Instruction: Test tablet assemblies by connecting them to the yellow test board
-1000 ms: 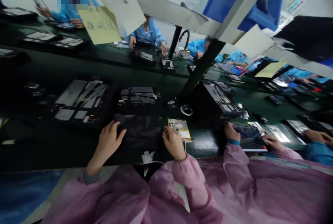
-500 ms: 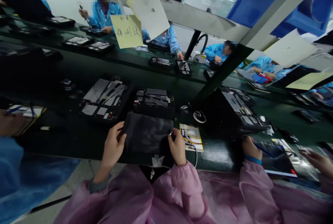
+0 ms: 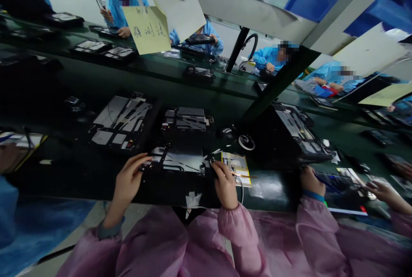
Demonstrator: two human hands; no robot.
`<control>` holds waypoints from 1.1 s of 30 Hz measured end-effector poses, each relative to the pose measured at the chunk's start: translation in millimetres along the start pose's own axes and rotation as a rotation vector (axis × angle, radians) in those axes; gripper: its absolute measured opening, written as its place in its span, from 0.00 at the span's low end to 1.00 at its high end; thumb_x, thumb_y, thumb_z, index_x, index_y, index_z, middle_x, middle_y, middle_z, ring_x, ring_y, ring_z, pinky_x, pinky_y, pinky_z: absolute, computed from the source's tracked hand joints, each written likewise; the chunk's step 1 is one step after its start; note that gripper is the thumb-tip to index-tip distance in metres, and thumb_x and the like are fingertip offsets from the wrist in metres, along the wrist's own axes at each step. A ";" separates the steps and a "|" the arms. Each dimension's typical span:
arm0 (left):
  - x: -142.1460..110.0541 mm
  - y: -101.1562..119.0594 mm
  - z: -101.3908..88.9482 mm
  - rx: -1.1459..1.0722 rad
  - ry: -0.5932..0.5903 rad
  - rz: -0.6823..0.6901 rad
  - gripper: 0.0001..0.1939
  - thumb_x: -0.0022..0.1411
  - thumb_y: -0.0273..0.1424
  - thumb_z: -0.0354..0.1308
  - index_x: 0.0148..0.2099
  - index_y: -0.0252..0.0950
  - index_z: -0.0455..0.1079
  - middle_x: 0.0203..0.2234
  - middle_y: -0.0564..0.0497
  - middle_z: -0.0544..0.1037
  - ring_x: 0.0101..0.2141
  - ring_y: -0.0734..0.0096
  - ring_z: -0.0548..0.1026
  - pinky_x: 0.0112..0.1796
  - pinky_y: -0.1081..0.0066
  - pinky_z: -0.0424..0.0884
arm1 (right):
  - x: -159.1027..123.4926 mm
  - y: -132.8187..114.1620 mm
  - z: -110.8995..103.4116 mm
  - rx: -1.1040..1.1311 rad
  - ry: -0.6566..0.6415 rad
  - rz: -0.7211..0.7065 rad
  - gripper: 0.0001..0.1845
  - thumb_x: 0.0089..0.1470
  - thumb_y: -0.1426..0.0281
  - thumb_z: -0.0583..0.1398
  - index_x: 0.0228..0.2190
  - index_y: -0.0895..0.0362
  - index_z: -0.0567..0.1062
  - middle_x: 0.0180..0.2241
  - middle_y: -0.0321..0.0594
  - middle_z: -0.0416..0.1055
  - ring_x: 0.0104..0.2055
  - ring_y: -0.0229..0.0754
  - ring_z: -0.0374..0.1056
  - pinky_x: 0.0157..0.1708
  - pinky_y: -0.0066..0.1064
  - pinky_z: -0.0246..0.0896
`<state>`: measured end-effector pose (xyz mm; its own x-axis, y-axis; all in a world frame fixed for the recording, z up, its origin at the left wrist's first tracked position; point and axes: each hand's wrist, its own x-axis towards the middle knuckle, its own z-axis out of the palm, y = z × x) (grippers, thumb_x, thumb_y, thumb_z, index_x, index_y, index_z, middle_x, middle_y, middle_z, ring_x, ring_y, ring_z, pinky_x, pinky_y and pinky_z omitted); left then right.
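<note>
An opened tablet lies in front of me with its inside facing up, showing silver plates and dark ribbon cables. My left hand grips its left end, fingertips on the edge and thumb partly hidden. At the opposite end, my right hand pinches the right edge, fingers bent. Just right of my right hand is a battery-like white board with yellow edges, with an orange strip and a white cable by it. White tape hangs at the bench's front edge.
Behind stand stacks of opened tablets, one at the left, one in the middle and one at the right. A tape roll lies near a dark post. A co-worker's hand works close on my right.
The tablet has turned from its dark, smooth face to its inside face and now lies lower, flatter. My hands stay at its two ends, a little farther apart.
</note>
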<state>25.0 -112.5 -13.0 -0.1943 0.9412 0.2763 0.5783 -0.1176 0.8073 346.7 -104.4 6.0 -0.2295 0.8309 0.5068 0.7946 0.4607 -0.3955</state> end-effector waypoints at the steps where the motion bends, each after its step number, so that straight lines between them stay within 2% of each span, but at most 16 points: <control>1: -6.6 -9.5 3.1 0.057 -0.049 0.002 0.23 0.57 0.24 0.45 0.52 0.42 0.71 0.52 0.50 0.72 0.52 0.63 0.71 0.55 0.63 0.67 | -6.8 2.9 7.0 -0.032 -0.035 -0.025 0.34 0.46 0.86 0.47 0.53 0.56 0.69 0.50 0.48 0.68 0.55 0.45 0.65 0.54 0.40 0.65; 3: -20.2 -23.3 7.6 0.151 -0.116 0.033 0.27 0.59 0.24 0.43 0.58 0.42 0.67 0.55 0.49 0.70 0.54 0.63 0.70 0.56 0.63 0.66 | -18.0 4.7 14.3 -0.071 -0.130 -0.058 0.32 0.51 0.83 0.49 0.58 0.58 0.65 0.54 0.52 0.66 0.60 0.49 0.61 0.56 0.45 0.63; 5: -31.0 -30.0 9.6 0.220 -0.150 0.096 0.27 0.62 0.25 0.42 0.62 0.42 0.62 0.58 0.48 0.67 0.58 0.62 0.66 0.59 0.60 0.62 | -24.8 3.1 15.3 -0.077 -0.230 -0.078 0.32 0.56 0.73 0.55 0.61 0.60 0.59 0.59 0.55 0.61 0.63 0.55 0.55 0.57 0.51 0.60; 6: -34.8 -31.3 9.8 0.249 -0.164 0.132 0.27 0.63 0.26 0.42 0.64 0.42 0.60 0.60 0.48 0.65 0.60 0.60 0.63 0.60 0.58 0.61 | -26.1 2.1 15.2 -0.077 -0.264 -0.075 0.35 0.57 0.66 0.58 0.63 0.61 0.55 0.61 0.56 0.59 0.65 0.57 0.53 0.58 0.53 0.59; 8: -39.2 -31.7 9.3 0.292 -0.205 0.205 0.28 0.64 0.28 0.44 0.67 0.42 0.54 0.63 0.46 0.61 0.62 0.57 0.59 0.60 0.55 0.60 | -24.6 0.7 17.8 -0.094 -0.263 -0.023 0.45 0.56 0.55 0.59 0.65 0.63 0.49 0.62 0.59 0.57 0.66 0.60 0.50 0.58 0.55 0.58; 10: -40.8 -31.7 9.1 0.327 -0.240 0.255 0.30 0.65 0.31 0.46 0.68 0.42 0.50 0.64 0.44 0.58 0.63 0.54 0.57 0.59 0.51 0.60 | -17.4 -0.6 26.5 -0.145 -0.202 0.074 0.48 0.57 0.51 0.57 0.66 0.65 0.45 0.62 0.62 0.56 0.66 0.61 0.50 0.57 0.55 0.58; 13: -41.5 -33.7 12.0 0.374 -0.246 0.268 0.31 0.66 0.37 0.49 0.68 0.41 0.49 0.64 0.41 0.58 0.63 0.50 0.57 0.58 0.48 0.61 | 0.3 -8.1 47.2 -0.211 -0.162 0.153 0.45 0.61 0.53 0.53 0.65 0.68 0.44 0.62 0.65 0.56 0.66 0.61 0.49 0.58 0.54 0.55; 17: -43.4 -30.7 16.8 0.389 -0.232 0.253 0.30 0.66 0.39 0.50 0.68 0.41 0.49 0.64 0.39 0.56 0.63 0.49 0.56 0.57 0.46 0.61 | 19.7 -31.5 68.4 -0.221 -0.258 0.076 0.44 0.60 0.52 0.54 0.65 0.67 0.48 0.63 0.61 0.54 0.67 0.60 0.48 0.63 0.54 0.46; 19: -43.4 -17.8 16.3 0.377 -0.188 0.261 0.30 0.66 0.38 0.50 0.68 0.43 0.49 0.66 0.39 0.53 0.64 0.47 0.54 0.57 0.45 0.61 | 22.7 -43.2 73.1 -0.214 -0.309 0.025 0.45 0.58 0.48 0.54 0.65 0.62 0.50 0.65 0.58 0.52 0.67 0.59 0.47 0.63 0.54 0.43; 22: -37.3 16.6 16.5 0.327 -0.115 0.312 0.30 0.67 0.34 0.49 0.69 0.44 0.47 0.67 0.42 0.49 0.65 0.50 0.51 0.60 0.48 0.57 | 21.8 -52.2 76.9 -0.192 -0.348 -0.032 0.46 0.56 0.47 0.55 0.66 0.59 0.50 0.67 0.55 0.47 0.68 0.58 0.44 0.64 0.53 0.43; 23: -33.1 28.8 19.1 0.315 -0.132 0.355 0.31 0.67 0.33 0.49 0.69 0.44 0.45 0.68 0.43 0.49 0.66 0.52 0.50 0.61 0.50 0.56 | 21.3 -52.2 77.5 -0.181 -0.351 -0.040 0.46 0.56 0.48 0.56 0.66 0.60 0.50 0.67 0.56 0.47 0.69 0.58 0.43 0.64 0.53 0.42; 25: -22.2 47.4 30.3 0.331 -0.242 0.477 0.32 0.68 0.34 0.48 0.70 0.41 0.43 0.68 0.44 0.50 0.66 0.55 0.50 0.62 0.54 0.55 | 20.5 -47.5 77.1 -0.138 -0.357 -0.057 0.44 0.57 0.52 0.56 0.65 0.64 0.51 0.66 0.58 0.47 0.69 0.58 0.41 0.64 0.54 0.41; 28: -5.9 51.4 57.4 0.451 -0.344 0.563 0.33 0.68 0.42 0.46 0.70 0.33 0.45 0.66 0.40 0.54 0.65 0.56 0.52 0.62 0.54 0.54 | 18.8 -31.0 68.9 0.043 -0.389 -0.112 0.37 0.58 0.61 0.56 0.63 0.66 0.56 0.64 0.57 0.53 0.68 0.54 0.46 0.64 0.50 0.45; 30: 0.8 41.6 73.2 0.534 -0.354 0.560 0.34 0.68 0.46 0.44 0.68 0.32 0.50 0.65 0.39 0.57 0.64 0.54 0.55 0.62 0.52 0.53 | 16.4 -17.0 59.8 0.173 -0.330 -0.021 0.30 0.59 0.67 0.52 0.61 0.62 0.59 0.62 0.53 0.59 0.66 0.48 0.53 0.63 0.45 0.52; 33: 3.2 26.6 83.7 0.587 -0.367 0.568 0.41 0.62 0.55 0.47 0.68 0.33 0.52 0.66 0.40 0.54 0.65 0.51 0.53 0.63 0.49 0.47 | 14.4 1.8 49.8 0.215 -0.126 0.328 0.26 0.59 0.70 0.49 0.58 0.62 0.63 0.57 0.54 0.65 0.60 0.49 0.61 0.59 0.46 0.57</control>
<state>106.1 -86.1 -34.3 0.4519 0.8444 0.2878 0.8420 -0.5103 0.1749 316.9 -76.1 -25.5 -0.0610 0.9701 0.2350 0.7046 0.2086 -0.6782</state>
